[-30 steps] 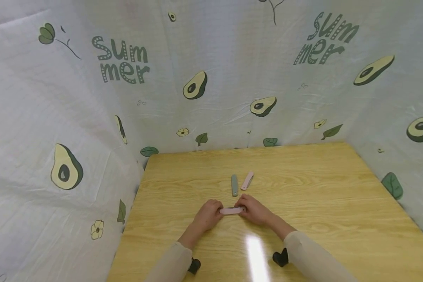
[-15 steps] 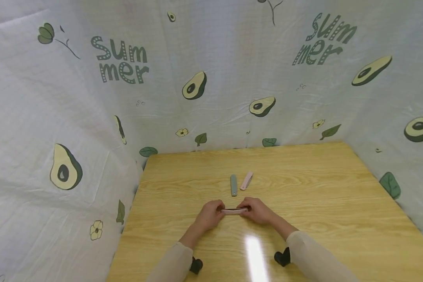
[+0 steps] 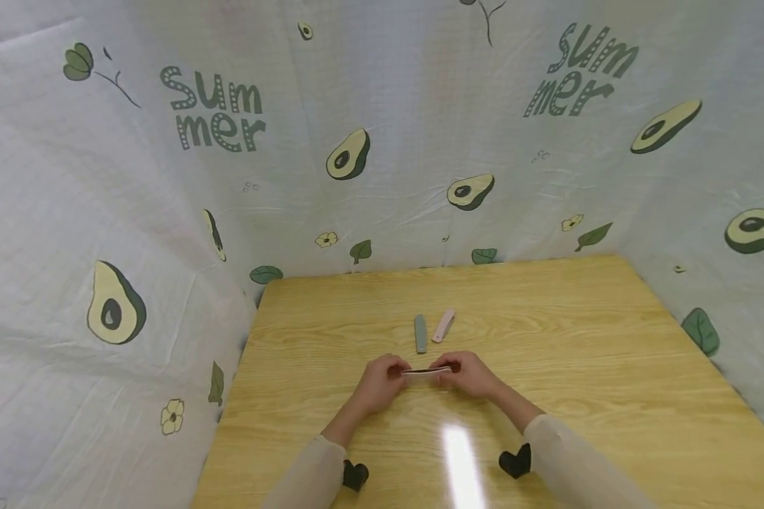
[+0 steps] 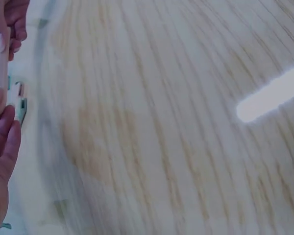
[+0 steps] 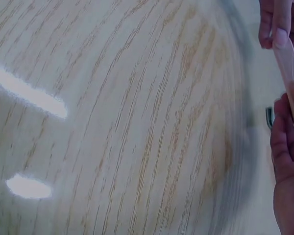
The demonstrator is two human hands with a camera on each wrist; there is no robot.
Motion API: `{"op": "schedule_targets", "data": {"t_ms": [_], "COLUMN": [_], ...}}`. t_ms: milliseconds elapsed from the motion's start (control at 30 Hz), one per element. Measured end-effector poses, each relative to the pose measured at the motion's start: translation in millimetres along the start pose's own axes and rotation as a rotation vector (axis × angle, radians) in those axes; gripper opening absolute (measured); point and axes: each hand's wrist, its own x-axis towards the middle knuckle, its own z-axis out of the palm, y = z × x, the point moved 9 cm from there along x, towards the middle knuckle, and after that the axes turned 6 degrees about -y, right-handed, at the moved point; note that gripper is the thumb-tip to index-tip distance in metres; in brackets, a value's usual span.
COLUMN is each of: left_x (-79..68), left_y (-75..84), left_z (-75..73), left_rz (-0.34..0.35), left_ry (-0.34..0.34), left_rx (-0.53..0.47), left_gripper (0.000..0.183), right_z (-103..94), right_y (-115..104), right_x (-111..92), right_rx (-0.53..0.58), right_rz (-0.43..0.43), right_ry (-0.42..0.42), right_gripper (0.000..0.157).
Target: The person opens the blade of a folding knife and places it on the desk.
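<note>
Between the two hands, a slim, elongated, pale pink object with a smooth surface (image 3: 423, 377) is held crosswise, with a dark line seen along its far edge. Its left end is pinched between thumb and fingers by the left hand (image 3: 378, 385); its right end is pinched in the same way by the right hand (image 3: 472, 375). In both wrist views, the thumbs are seen laid on its pale broad face. Whether it is raised off the pale yellow wood-grain bench (image 3: 547, 339) cannot be told for certain.

Just beyond the hands, a slim grey-green bar with rounded ends (image 3: 420, 334) is laid on the bench, pointed away from them. Just to its right, a second slim pink bar (image 3: 444, 325) is laid at a slant, its far end leaned rightward. Well beyond the hands, the bench is bordered by a white cloth printed with avocados (image 3: 407, 212).
</note>
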Motion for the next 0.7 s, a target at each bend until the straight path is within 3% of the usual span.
{"op": "schedule_targets", "data": {"t_ms": [133, 233, 500, 700], "left_x": [2.3, 5.1, 7.6, 8.0], "left_y": [-3.9, -4.9, 0.0, -1.8], "left_z": [0.6, 0.7, 0.9, 2.6], "left_rz": [-0.056, -0.081, -0.100, -0.110], "left_ry": [-0.005, 0.001, -0.012, -0.017], "left_rx": [-0.181, -0.260, -0.366, -0.365], "left_gripper": [0.012, 0.014, 0.017, 0.014], "right_z": [-1.9, -1.0, 2.3, 6.6], "right_y": [-1.4, -5.9, -14.4, -18.6], "right_x": [-0.7, 0.2, 1.2, 5.4], "right_rx": [0.115, 0.163, 0.257, 0.282], "right_rz": [0.036, 0.037, 0.036, 0.045], "right_ry": [0.014, 0.019, 0.006, 0.004], "right_gripper": [0.020, 0.023, 0.026, 0.025]}}
